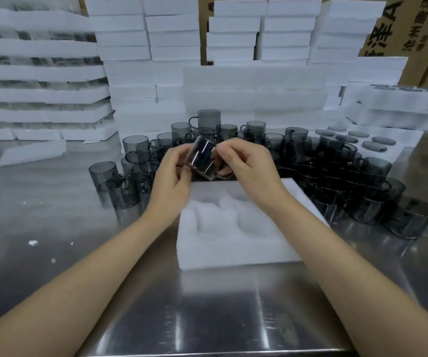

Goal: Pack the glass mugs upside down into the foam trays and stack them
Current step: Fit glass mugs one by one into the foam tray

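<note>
- A smoky grey glass mug point(202, 158) was in the middle of the frame, held in the air and tilted, just over the far edge of a white foam tray point(233, 256).
- The left hand point(171, 173) gripped the mug's left side, with its fingers and thumb curled in against the glass.
- The right hand point(251, 163) gripped the mug's right side, its fingers bent over the top and its thumb pressing from below.
- Whether the mug's mouth faced up or down could not be told from the blurred glass.
- The foam tray lay flat on a shiny steel table point(207, 318), just below the centre of the frame, its moulded hollows showing white foam.
- A crowd of loose mugs point(336, 176) stood on the table behind the tray and to its right, packed close together, with a smaller cluster to the left of the hands.
- One mug point(209, 122) stood raised above the others, directly behind the hands.
- At the right of the frame a filled tray point(372, 143) showed round glass bases facing up.
- Stacks of foam trays point(143, 29) rose across the back of the frame.
- At the upper left stood a pile of trays with glass between the layers point(35, 73).
- Printed cardboard boxes point(388, 27) stood at the upper right.
- White foam crumbs point(33, 242) lay on the table at the lower left.
</note>
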A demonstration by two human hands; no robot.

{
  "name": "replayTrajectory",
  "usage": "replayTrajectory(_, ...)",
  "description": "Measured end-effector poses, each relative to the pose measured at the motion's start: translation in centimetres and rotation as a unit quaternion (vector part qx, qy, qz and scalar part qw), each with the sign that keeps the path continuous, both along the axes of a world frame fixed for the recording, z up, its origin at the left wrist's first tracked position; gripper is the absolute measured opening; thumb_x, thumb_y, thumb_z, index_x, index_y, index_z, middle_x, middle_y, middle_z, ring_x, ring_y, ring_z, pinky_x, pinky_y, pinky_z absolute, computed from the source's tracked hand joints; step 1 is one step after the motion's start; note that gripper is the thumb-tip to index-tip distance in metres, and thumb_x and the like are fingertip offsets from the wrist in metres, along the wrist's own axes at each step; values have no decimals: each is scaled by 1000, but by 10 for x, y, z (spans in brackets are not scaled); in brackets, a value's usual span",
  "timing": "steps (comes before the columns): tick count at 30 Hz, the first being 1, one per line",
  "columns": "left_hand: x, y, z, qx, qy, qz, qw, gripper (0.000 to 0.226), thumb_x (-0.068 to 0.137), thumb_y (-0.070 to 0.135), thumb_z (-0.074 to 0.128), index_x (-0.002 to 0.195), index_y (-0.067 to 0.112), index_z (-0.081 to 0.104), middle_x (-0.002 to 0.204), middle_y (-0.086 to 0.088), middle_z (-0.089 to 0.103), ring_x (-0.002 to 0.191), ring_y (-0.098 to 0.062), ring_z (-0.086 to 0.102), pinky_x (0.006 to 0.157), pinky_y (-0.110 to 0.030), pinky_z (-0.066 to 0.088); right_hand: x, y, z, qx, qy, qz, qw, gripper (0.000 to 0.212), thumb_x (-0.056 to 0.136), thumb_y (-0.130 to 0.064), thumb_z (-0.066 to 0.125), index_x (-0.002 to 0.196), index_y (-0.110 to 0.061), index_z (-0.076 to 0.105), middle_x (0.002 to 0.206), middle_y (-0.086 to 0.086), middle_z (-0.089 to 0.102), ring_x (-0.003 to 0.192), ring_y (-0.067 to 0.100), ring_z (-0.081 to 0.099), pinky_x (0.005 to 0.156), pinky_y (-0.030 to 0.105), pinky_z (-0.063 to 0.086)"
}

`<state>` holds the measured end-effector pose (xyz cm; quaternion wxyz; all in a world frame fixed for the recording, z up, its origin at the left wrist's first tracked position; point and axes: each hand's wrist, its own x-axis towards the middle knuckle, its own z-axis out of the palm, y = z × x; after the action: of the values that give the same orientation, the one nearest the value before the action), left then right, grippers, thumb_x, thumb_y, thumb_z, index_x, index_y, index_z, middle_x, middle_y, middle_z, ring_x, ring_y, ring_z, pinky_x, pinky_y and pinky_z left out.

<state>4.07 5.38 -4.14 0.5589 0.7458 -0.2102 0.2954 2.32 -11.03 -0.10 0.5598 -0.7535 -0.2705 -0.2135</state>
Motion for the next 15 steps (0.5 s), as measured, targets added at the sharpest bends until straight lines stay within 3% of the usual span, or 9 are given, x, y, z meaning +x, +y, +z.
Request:
replayTrajectory(2,-2,1,0,11,-20,23,999,44,91,-11,38,116,19,59,115,-4,60,108,-6,57,92,-16,44,-3,-2,1,0,-7,-4,1000,15,90,-14,63,81,-23,71,76,-10,69,70,5,63,63,25,57)
replayTrajectory(5,-4,-1,-2,-6,46,-12,999,38,93,-10,36,101,15,64,99,1,66,91,0,59,81,-11,44,-8,-3,-1,-48,-27,-8,998,5,81,-22,74,77,-22,74,74,-12,70,73,5,63,68,31,56)
replayTrajectory(8,-4,2,-2,15,55,-13,998,37,92,-10,37,90,10,68,89,1,67,82,0,59,75,-11,43,-9,-3,-3,-170,-75,-43,982,19,73,-49,70,71,-30,73,74,-21,66,87,6,56,77,37,49)
replayTrajectory(10,-6,2,-2,29,29,-3,999,35,94,-6,38,96,10,69,91,0,68,84,-1,60,77,-11,43,-10,-2,-4,-192,-73,-52,977,29,72,-58,63,71,-30,72,74,-19,65,90,9,51,79,41,47)
replayTrajectory(12,-9,2,-1,19,8,-1,1000,31,97,4,37,107,9,66,94,-2,67,89,-4,62,80,-14,45,-11,-2,-4,-184,-66,-54,979,28,74,-55,65,70,-28,71,73,-16,64,89,11,49,78,40,47)
replayTrajectory(15,-11,2,1,30,-19,-5,999,31,97,15,37,109,6,64,95,-3,67,89,-4,61,81,-15,46,-14,-1,-2,-177,-75,-53,980,17,81,-39,72,68,-28,68,69,-18,60,86,11,49,76,25,41)
